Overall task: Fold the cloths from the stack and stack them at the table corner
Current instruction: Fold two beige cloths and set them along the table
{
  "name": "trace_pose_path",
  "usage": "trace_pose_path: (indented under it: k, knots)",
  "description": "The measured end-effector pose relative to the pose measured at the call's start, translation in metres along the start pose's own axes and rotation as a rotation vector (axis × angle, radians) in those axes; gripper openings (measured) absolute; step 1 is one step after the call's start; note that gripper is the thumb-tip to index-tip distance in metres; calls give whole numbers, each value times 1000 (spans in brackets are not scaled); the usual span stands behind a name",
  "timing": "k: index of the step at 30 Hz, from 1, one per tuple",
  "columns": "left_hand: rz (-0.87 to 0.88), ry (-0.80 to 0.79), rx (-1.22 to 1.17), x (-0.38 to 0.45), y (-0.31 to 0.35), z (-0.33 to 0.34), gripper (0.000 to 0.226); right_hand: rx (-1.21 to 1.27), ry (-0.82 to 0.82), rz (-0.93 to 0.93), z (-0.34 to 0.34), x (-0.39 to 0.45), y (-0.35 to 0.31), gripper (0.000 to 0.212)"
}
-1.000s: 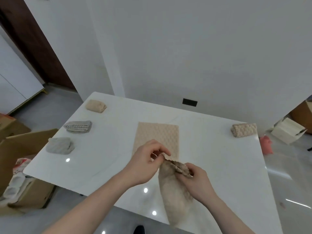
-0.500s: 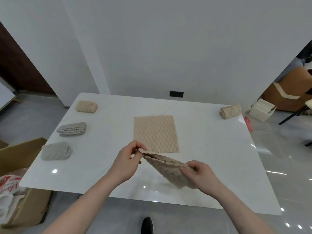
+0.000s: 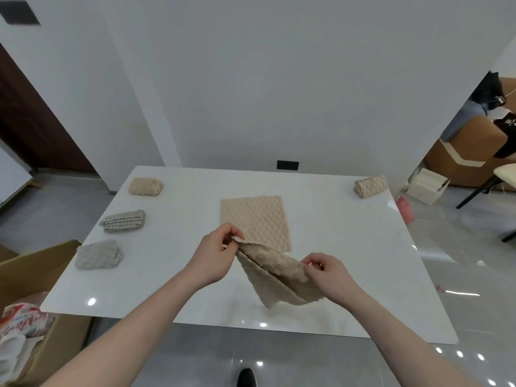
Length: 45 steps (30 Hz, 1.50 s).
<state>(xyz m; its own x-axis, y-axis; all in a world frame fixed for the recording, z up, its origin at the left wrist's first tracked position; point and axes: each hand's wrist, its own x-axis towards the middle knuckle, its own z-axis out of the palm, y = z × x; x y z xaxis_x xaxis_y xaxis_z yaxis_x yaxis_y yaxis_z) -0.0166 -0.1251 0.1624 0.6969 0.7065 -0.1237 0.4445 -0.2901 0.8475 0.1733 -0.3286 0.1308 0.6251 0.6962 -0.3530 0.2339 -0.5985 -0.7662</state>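
1. Left hand (image 3: 213,254) pinched one corner of the tan cloth (image 3: 275,275), right hand (image 3: 325,273) pinched another; the cloth hung part-folded just above the counter (image 3: 173,277), near its front edge.
2. Judgement: the step needed the corners pulled apart level and the crease squared before laying it down.
3. Flat cloth (image 3: 255,220) lay just behind the hands; laying there risked dragging it.
4. Three folded cloths (image 3: 122,221) lined the left edge, one roll (image 3: 370,186) sat at the far right corner; open room lay right of centre.

Beige bubble-textured cloth (image 3: 275,270) in my hands, matching flat cloth (image 3: 255,222), white glossy table (image 3: 349,247), two seemingly grey folded cloths (image 3: 111,238)
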Motion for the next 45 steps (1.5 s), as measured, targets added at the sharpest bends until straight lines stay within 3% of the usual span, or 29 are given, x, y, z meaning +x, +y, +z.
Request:
trace_pose_path:
  k: [7,12,17,25,31,35,39,45]
  knots:
    - [149,76,197,7,27,-11,35,-232,158,-357,-39,17,-18,15]
    - [176,210,176,12,32,-16,39,-317,323,-532,-56,25,-36,11]
    - [177,248,49,5,9,-2,35,-334,284,-493,-41,15,-9,14]
    - [106,-25,188,12,-125,63,36,-271,115,-263,37,46,114,28]
    - [155,-197,269,44,-240,127,22,-247,119,-210,108,105,205,23]
    - [337,-131,338,47,-278,152,17,-217,250,-251,129,112,227,22]
    - [380,-67,271,48,-292,156,18,-173,273,-321,132,109,233,5]
    - [463,1,291,47,-299,163,12,-215,248,-362,136,106,241,32]
